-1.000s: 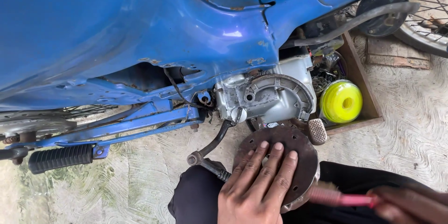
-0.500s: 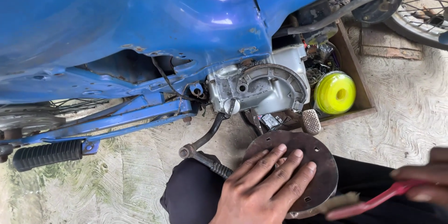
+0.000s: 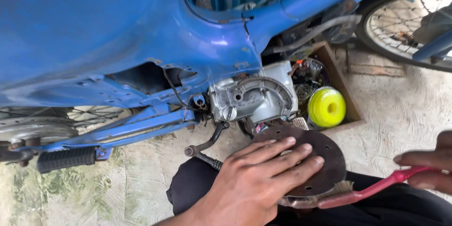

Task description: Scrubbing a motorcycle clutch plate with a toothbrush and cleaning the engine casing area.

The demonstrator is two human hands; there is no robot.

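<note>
My left hand (image 3: 254, 183) lies flat, fingers spread, on a dark round metal plate (image 3: 320, 157) that rests on my knee in black trousers. My right hand (image 3: 431, 167) comes in from the right edge and grips the red handle of a brush (image 3: 372, 190). The brush's bristle end lies under the plate's lower rim. Just above the plate sits the silver engine casing (image 3: 254, 99) of a blue motorbike (image 3: 117, 42).
A black gear lever (image 3: 207, 142) hangs below the engine. A footpeg (image 3: 66, 158) sticks out at the left. A wooden box (image 3: 351, 108) behind the engine holds a yellow spool (image 3: 326, 107) and small parts. A spoked wheel (image 3: 405, 23) is at the upper right. The ground is pale concrete.
The view has drifted, so the bike sits lower and further right. My right hand has drawn the brush out to the right along the plate's lower rim. My left hand stays on the plate.
</note>
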